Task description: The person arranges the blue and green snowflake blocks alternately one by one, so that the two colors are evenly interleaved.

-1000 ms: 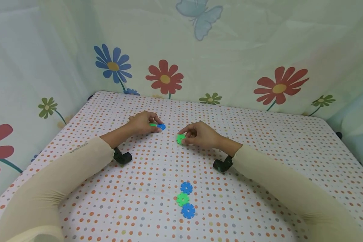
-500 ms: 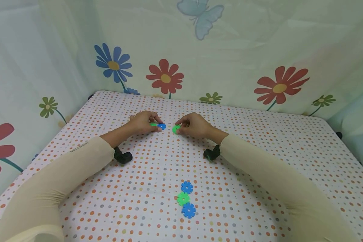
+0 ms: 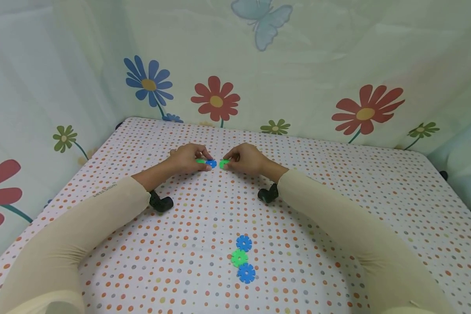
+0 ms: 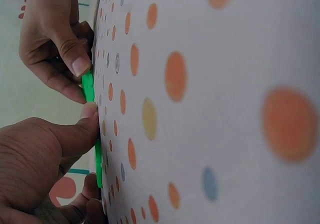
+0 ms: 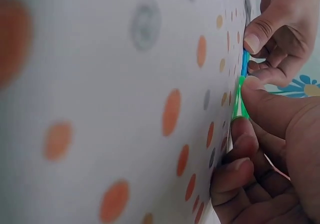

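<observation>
Near the far middle of the table, my left hand [image 3: 187, 158] pinches a notched blue interlocking disc [image 3: 211, 164] between thumb and finger. A green disc [image 3: 200, 161] adjoins it on the left, partly hidden under the fingers; its edge [image 4: 98, 166] shows low against the cloth in the left wrist view. Facing it, my right hand [image 3: 245, 159] pinches another green disc [image 3: 223, 163] by its right side. That disc's left rim is right beside the blue one, and in the right wrist view the blue disc [image 5: 245, 63] and green disc [image 5: 240, 96] line up edge to edge.
Closer to the front, a blue disc [image 3: 244, 243], a green disc [image 3: 239, 258] and a second blue disc [image 3: 246, 273] lie in a joined row. A dotted cloth [image 3: 172, 261] covers the table, and a flowered curtain [image 3: 306, 65] hangs behind its far edge.
My right hand has moved left and farther from me, bringing its green disc up beside the blue one. The left hand stays in place.
</observation>
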Tool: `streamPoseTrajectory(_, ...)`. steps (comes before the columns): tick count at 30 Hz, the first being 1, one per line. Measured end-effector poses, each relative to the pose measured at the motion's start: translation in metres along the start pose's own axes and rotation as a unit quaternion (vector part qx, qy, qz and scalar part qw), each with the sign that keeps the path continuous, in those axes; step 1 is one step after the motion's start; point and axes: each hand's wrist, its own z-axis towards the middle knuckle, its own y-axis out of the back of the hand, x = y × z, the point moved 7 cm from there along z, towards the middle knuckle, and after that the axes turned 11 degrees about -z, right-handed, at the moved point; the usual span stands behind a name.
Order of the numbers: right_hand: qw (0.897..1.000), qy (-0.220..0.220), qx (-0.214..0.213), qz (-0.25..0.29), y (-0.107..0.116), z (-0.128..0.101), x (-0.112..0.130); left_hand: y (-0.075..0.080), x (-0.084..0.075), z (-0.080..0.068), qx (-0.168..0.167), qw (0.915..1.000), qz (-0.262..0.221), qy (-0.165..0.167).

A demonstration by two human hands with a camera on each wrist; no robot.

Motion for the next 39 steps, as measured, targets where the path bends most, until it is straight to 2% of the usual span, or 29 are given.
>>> streamPoseTrajectory(13, 1.0, 0.002, 0.0, -0.004, -0.001, 0.0006, 0.0049, -0.0015, 0.0028, 0.0042, -0.003, 1.0, 0.002, -0.004)
streamPoseTrajectory(24, 1.0, 0.003, 0.001, -0.007, -0.0023, 0.0018, 0.0058, -0.0006, 0.0011, 0.0022, -0.002, 1.0, 0.0, 0.0)
streamPoseTrajectory(39, 1.0, -0.011, 0.009, -0.003, -0.005, 0.0031, 0.006, -0.0015, 0.0023, 0.0036, -0.001, 1.0, 0.007, -0.002)
